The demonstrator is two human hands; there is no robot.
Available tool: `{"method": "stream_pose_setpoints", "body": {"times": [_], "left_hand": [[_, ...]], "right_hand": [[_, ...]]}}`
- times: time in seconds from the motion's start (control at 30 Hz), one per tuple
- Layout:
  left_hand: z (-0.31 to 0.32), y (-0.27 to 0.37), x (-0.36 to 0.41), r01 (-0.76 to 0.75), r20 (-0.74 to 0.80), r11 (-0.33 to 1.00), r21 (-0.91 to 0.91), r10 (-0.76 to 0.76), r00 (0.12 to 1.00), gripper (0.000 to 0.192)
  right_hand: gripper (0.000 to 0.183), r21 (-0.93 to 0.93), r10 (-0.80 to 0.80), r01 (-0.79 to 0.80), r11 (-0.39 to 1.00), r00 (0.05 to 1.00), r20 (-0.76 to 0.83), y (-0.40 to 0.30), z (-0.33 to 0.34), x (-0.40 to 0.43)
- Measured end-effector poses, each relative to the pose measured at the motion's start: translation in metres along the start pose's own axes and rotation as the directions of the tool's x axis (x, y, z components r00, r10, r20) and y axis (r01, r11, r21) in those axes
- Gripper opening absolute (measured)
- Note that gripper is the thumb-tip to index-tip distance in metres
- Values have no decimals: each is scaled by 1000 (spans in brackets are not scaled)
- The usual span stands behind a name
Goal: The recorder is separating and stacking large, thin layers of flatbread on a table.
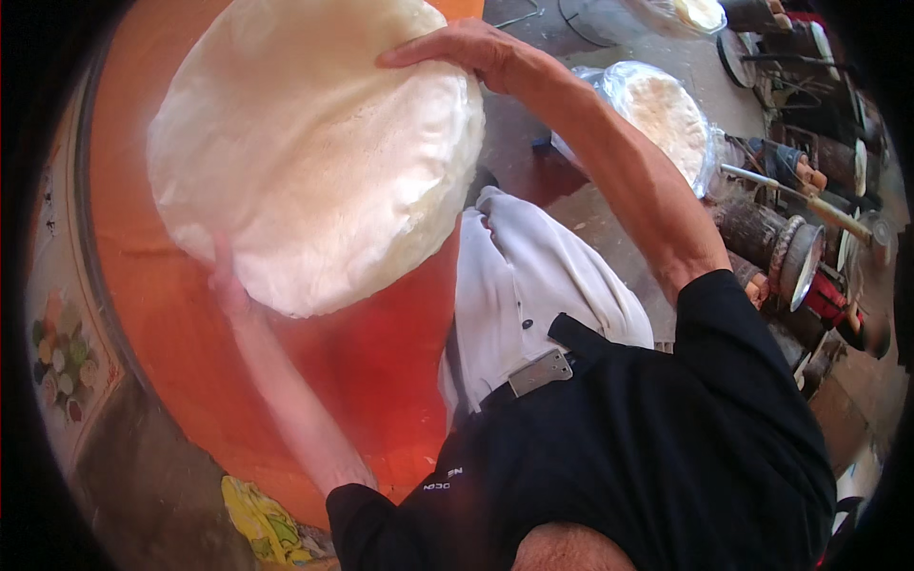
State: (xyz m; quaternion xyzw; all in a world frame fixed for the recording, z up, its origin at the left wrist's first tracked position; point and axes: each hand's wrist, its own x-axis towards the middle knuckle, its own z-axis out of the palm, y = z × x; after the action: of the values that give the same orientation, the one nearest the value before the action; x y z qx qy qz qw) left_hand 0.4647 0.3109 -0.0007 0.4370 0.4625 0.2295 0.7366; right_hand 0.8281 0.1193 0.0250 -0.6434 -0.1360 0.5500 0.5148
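Observation:
A thick stack of large, pale round flatbreads (314,164) is raised over an orange-red covered surface (136,300). Its layered edge shows on the right side. My left hand (230,282) grips the stack's lower left edge, thumb on top and fingers hidden beneath. At the upper right edge, my right hand (457,48) clasps the stack, with its thumb lying across the top bread. The underside of the stack is out of sight.
Right of my right forearm, more round flatbread (664,125) lies in clear plastic. Another plastic-wrapped bread (700,14) is farther up. Several dark cylindrical stands and a person in red (828,300) are at far right. A yellow cloth (260,517) lies at lower left.

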Motion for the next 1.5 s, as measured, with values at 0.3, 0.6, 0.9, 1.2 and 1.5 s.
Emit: {"method": "stream_pose_setpoints", "body": {"times": [0.3,0.6,0.9,1.2,1.5], "left_hand": [[-28,0,-2,-18,17,988,156,16,1000,57],[-7,-82,-142,-10,-306,998,-60,-9,952,60],[94,-268,-234,288,190,409,-866,-262,946,74],[89,-277,-216,-125,-130,297,-947,3,992,66],[77,-269,-224,-169,-179,311,-935,-3,984,66]], "right_hand": [[44,100,-24,34,994,994,-104,37,31,-80],[47,401,155,-138,906,988,-10,128,33,-120],[47,396,159,-147,907,987,1,186,57,-106],[79,406,198,-291,866,946,257,217,31,-91],[90,576,175,-327,750,937,303,222,12,24]]}}
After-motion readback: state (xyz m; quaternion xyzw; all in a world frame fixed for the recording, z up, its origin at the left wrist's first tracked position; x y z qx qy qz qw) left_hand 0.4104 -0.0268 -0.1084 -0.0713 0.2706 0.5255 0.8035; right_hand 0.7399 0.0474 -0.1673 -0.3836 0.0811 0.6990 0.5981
